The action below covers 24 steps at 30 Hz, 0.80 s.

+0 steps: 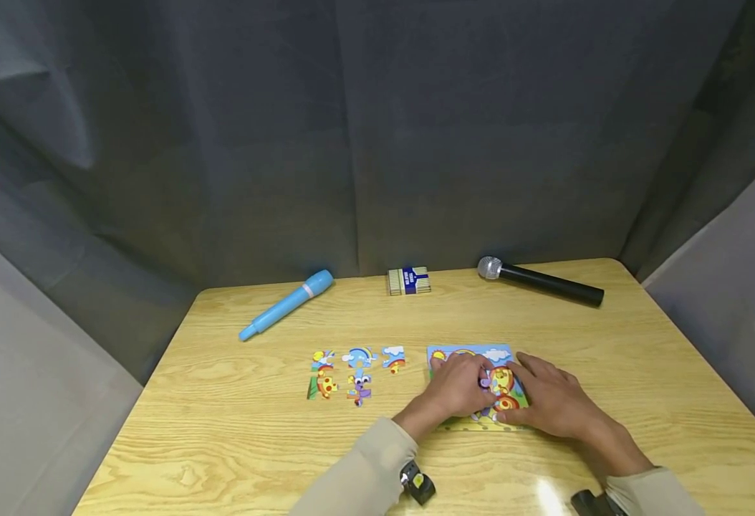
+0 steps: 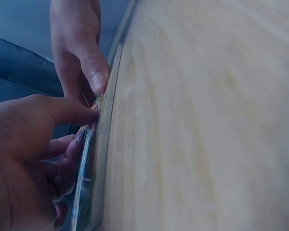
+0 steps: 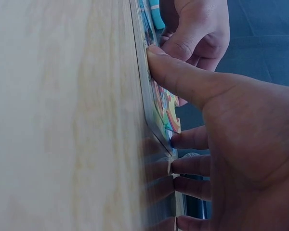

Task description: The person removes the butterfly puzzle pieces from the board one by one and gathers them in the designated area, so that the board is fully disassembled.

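A colourful cartoon jigsaw puzzle board [image 1: 474, 427] lies flat on the table, partly hidden under both hands. My left hand [image 1: 458, 385] is over its middle, with thumb and index finger pinching a puzzle piece [image 1: 484, 383] that shows purple. The right hand [image 1: 554, 398] lies along the board's right side; its thumb rests on the board near the lower edge and its other fingers stretch out past the right edge. In the right wrist view, a red and yellow puzzle piece [image 3: 172, 120] stands raised from the board, close to the right index fingertip.
Left of the board lie several loose puzzle pieces [image 1: 359, 356] in two rows. Along the back are a light blue pen-shaped stick [image 1: 285, 307], a bundle of small sticks with a blue label [image 1: 410, 280] and a black microphone [image 1: 545, 282]. Dark cloth [image 1: 352, 143] hangs behind the table.
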Motion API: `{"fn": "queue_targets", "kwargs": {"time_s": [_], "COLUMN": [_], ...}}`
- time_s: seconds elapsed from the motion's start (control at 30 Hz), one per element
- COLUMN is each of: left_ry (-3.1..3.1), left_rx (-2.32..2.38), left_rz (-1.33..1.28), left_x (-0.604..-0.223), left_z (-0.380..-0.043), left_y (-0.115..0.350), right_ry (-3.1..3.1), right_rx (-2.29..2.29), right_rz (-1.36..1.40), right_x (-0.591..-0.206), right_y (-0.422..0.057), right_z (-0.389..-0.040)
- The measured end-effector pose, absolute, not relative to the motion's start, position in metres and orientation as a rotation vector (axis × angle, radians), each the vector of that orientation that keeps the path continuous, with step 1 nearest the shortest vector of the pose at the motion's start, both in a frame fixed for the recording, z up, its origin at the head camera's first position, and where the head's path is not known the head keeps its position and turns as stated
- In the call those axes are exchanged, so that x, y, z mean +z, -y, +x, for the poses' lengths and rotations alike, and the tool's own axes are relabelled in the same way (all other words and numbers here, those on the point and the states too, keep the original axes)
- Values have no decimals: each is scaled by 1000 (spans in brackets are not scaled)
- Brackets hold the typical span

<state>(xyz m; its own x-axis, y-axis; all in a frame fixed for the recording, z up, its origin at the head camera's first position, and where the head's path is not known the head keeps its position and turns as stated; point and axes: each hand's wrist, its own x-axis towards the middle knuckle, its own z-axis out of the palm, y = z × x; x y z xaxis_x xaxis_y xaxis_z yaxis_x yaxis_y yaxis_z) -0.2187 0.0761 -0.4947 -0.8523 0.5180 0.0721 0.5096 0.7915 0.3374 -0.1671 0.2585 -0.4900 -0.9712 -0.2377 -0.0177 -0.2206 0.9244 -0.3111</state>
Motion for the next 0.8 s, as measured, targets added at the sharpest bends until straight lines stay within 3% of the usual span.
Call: {"fn": "queue_targets", "kwargs": {"time_s": [0.37,0.8], "left_ry": [-2979,-2988], "left_rx": [563,563], "left_rz": [855,911], "left_x": [-492,-488], "left_z": [-219,-217], "left_y": [-66,-23], "right_ry": [-3015,-2996], "right_rx": [-461,-473], "right_rz": [-355,-325], "right_x": [-487,-488], "right_y": [-257,-256], "right_z": [-165,-167]}}
